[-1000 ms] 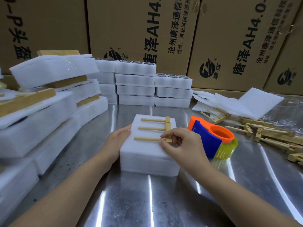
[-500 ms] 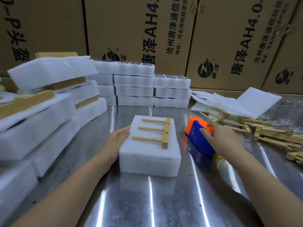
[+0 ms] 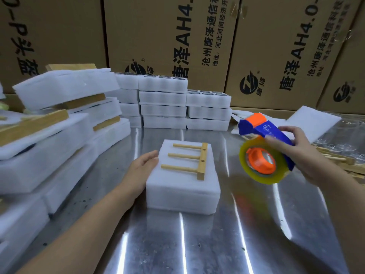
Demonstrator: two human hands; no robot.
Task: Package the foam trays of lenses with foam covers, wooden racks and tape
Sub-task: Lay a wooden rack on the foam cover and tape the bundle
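While right hand grips tape dispenser, flat left hand touches white foam tray, probably lidded.

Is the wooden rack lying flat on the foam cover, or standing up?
Lying flat. The wooden rack rests on the foam cover, with its crossbar and all three pegs along the top surface.
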